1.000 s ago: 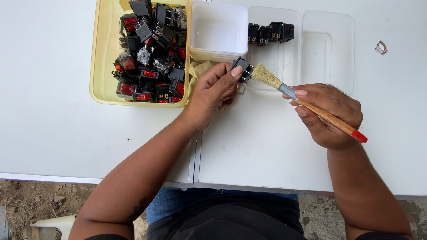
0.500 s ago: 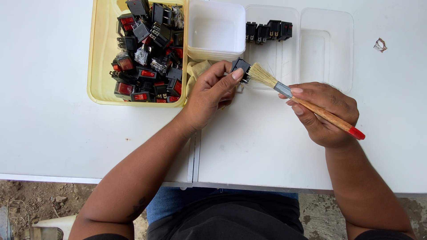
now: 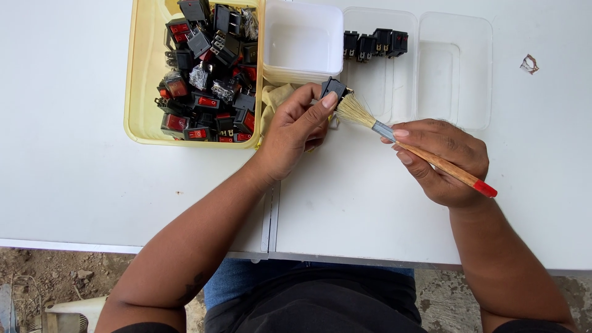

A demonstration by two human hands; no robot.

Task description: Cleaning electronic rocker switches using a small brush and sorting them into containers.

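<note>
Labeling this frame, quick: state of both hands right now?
Left hand: closed on a black switch.
Right hand: closed on a paintbrush, bristles touching the switch.

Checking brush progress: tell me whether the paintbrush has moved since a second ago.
No, barely. The paintbrush in the right hand keeps its bristles against the black switch held by the left hand, just below the white tub.

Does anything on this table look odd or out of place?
One thing: a small crumpled scrap lies alone near the table's far right, away from the trays. Otherwise the left hand holds a black switch against the brush in the right hand.
</note>
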